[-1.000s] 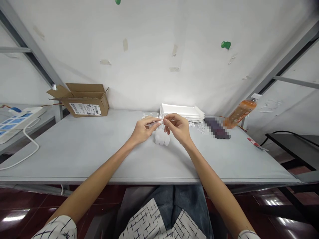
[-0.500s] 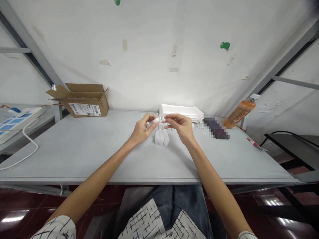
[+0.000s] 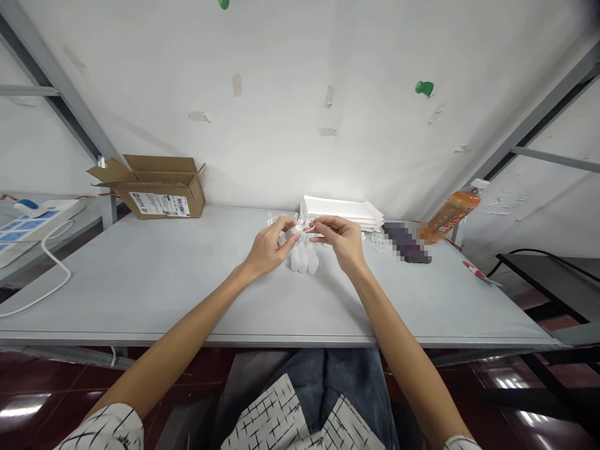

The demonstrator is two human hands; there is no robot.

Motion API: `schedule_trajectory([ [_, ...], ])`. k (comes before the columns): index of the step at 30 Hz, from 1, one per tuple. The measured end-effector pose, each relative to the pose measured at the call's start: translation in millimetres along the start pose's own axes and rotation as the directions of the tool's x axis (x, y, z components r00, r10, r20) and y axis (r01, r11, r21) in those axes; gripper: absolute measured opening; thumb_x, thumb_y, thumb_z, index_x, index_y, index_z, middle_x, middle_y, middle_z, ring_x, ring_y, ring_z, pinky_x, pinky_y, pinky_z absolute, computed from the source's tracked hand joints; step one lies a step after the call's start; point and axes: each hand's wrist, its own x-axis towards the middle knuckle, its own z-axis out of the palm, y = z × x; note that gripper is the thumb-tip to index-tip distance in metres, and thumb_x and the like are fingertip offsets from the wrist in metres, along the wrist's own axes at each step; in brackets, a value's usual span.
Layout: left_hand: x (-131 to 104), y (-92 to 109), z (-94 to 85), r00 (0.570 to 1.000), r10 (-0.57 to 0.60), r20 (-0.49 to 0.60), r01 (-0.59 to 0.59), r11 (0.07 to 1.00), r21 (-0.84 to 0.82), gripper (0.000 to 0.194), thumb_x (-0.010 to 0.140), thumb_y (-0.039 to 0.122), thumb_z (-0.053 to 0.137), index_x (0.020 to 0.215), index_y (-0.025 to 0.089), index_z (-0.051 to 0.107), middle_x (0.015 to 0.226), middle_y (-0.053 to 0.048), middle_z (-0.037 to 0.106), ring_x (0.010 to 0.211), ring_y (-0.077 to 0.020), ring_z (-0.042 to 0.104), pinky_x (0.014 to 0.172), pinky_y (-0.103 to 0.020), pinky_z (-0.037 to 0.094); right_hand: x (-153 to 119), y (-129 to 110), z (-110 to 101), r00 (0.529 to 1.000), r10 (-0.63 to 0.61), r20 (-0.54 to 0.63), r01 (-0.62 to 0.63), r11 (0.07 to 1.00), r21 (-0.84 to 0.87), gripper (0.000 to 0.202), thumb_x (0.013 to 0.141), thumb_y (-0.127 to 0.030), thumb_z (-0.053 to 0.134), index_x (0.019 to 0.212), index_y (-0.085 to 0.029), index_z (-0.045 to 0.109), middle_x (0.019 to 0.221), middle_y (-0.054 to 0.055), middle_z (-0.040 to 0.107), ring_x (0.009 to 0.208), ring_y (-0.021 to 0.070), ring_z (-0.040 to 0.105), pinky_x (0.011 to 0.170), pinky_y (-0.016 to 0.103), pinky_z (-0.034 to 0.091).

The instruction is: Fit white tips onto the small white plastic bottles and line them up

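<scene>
My left hand is closed around a small white plastic piece, shaped like a little bottle or tube, its narrow end pointing right. Facing it, my right hand pinches a thin white loop or strip between thumb and fingers, close to that narrow end. Whether the strip is joined to the piece I cannot make out. Just below the hands, several similar white, rounded pieces lie on the grey table. Small white hook-like bits show behind my left hand.
A stack of white packets or sheets lies against the wall. To its right are loose white bits, a blurred dark phone-like object and an orange drink bottle. An open cardboard box and a power strip are at left.
The white piece in my left hand has turned a little, and its narrow end shows more plainly. The thin strip in my right hand now looks curved. Both hands stay nearly in place.
</scene>
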Motion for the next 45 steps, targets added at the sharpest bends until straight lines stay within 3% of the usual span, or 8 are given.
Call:
schedule_trajectory([
  [5,0.1,1.3,-0.4,0.999,0.052,-0.017,-0.051,0.998,0.043,0.015,0.093,0.032,0.053,0.103,0.020,0.054,0.092,-0.003,0.067,0.083,-0.0157,0.064,0.063,-0.024,0.048,0.5,1.3,0.5,1.000,0.003,0.005,-0.003,1.000,0.011,0.020,0.070,-0.034,0.082,0.079,-0.018,0.075,0.080,0.004,0.073,0.074,0.0191,0.071,0.059,0.031,0.061],
  [11,-1.7,5.3,0.8,0.995,0.098,-0.006,-0.097,0.995,0.033,0.013,0.090,0.027,0.053,0.101,0.019,0.054,0.091,-0.003,0.067,0.076,-0.0138,0.064,0.047,-0.018,0.041,0.6,2.5,-0.8,0.999,0.024,0.045,-0.025,1.000,0.007,0.021,0.067,-0.033,0.083,0.080,-0.019,0.075,0.083,0.005,0.075,0.079,0.0217,0.072,0.061,0.031,0.058],
  [19,-3.6,3.9,4.7,0.986,0.166,-0.006,-0.165,0.984,0.070,0.016,0.091,0.021,0.051,0.103,0.019,0.060,0.089,-0.002,0.070,0.065,-0.0106,0.062,0.054,-0.020,0.046,-1.3,2.2,1.1,0.998,0.020,0.059,-0.019,1.000,-0.012,0.020,0.068,-0.033,0.082,0.082,-0.021,0.075,0.082,0.005,0.076,0.081,0.0208,0.070,0.058,0.029,0.052],
  [27,-2.4,3.9,3.1,0.985,0.174,-0.003,-0.173,0.981,0.088,0.018,0.091,0.022,0.050,0.104,0.018,0.061,0.093,-0.004,0.072,0.071,-0.0126,0.064,0.061,-0.022,0.049,-2.7,0.9,3.3,0.998,0.028,0.059,-0.028,1.000,0.000,0.023,0.067,-0.036,0.083,0.082,-0.021,0.075,0.084,0.005,0.076,0.079,0.0207,0.070,0.058,0.029,0.051],
  [45,-3.3,3.5,2.9,0.988,0.157,0.005,-0.157,0.983,0.093,0.016,0.091,0.023,0.049,0.102,0.018,0.060,0.088,-0.002,0.069,0.069,-0.0126,0.062,0.059,-0.023,0.045,-3.2,1.7,5.1,0.998,0.009,0.056,-0.011,0.999,0.030,0.016,0.070,-0.029,0.080,0.081,-0.020,0.074,0.083,0.005,0.076,0.072,0.0176,0.068,0.056,0.028,0.050],
])
